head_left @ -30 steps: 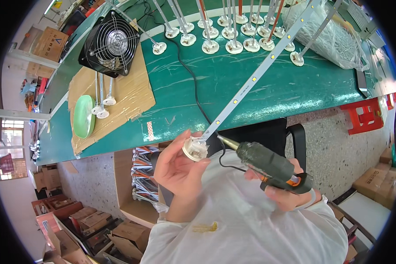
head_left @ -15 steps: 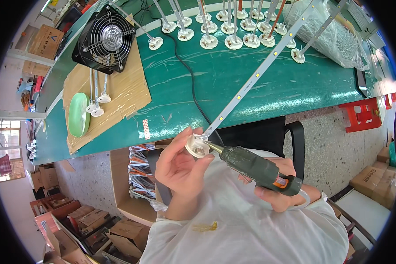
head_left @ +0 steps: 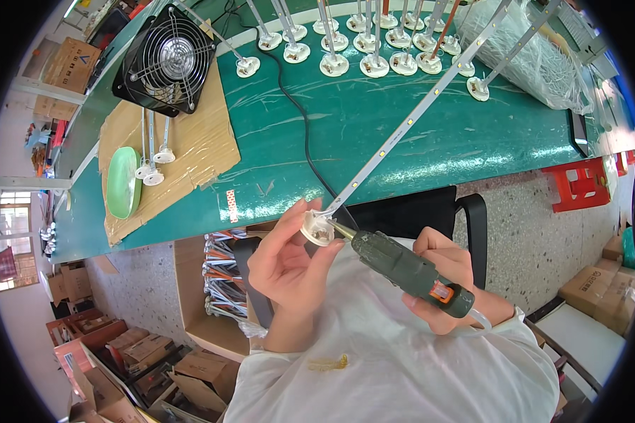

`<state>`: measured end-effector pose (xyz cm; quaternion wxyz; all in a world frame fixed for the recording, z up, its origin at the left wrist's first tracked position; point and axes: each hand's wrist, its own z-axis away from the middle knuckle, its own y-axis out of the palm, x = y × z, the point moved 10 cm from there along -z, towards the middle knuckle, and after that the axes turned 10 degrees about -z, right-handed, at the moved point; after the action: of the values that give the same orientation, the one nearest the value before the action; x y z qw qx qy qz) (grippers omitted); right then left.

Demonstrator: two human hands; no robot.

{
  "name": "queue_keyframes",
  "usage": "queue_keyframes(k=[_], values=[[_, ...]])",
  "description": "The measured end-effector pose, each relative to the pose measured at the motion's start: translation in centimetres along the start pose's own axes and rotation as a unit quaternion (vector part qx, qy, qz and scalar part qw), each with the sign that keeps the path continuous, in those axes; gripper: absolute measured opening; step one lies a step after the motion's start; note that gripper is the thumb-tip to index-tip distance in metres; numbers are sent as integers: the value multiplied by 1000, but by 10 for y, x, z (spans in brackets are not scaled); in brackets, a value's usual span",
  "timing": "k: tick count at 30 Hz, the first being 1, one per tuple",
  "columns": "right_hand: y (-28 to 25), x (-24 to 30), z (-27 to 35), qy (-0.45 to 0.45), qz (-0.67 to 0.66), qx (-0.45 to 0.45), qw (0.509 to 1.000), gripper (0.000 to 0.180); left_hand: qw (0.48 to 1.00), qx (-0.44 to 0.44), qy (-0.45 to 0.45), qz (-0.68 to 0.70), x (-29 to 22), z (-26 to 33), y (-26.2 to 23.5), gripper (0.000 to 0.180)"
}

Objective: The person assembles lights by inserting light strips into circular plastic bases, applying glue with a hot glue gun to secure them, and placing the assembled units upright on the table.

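My left hand pinches the rim of a round white base between thumb and fingers. From that base a long LED strip slants up to the right over the table. My right hand is wrapped round a dark green hot glue gun, with its grip mostly hidden under the fingers. The gun's metal nozzle points left at the base, close to the foot of the strip; whether it touches cannot be made out.
Several finished-looking strips on round bases stand along the back of the green table. At left are a black fan, a cardboard sheet and a green dish. A plastic bag lies back right; a black cable crosses the table.
The glue gun has rolled slightly in my right hand, and its rear sits a little lower. My left hand has tilted the base slightly, and the strip's upper end has shifted to the right.
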<state>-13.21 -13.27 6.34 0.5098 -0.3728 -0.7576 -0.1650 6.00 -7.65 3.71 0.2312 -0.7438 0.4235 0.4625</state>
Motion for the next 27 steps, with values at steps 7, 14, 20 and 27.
queue_keyframes(k=[7, 14, 20, 27], values=[[-2, 3, 0, -3, 26, -4, 1000, 35, 1000, 8, 1, -9, -1, -1, 0, 56], [-4, 3, 0, 4, 29, -9, 1000, 35, 1000, 16, -7, 7, -2, -1, 1, 58], [-4, 6, 0, -5, 16, -10, 1000, 33, 1000, 20, 0, 15, -2, -1, 4, 58], [-5, 3, 0, 21, 24, -20, 999, 26, 1000, 17, 17, 6, -3, -1, 3, 57]])
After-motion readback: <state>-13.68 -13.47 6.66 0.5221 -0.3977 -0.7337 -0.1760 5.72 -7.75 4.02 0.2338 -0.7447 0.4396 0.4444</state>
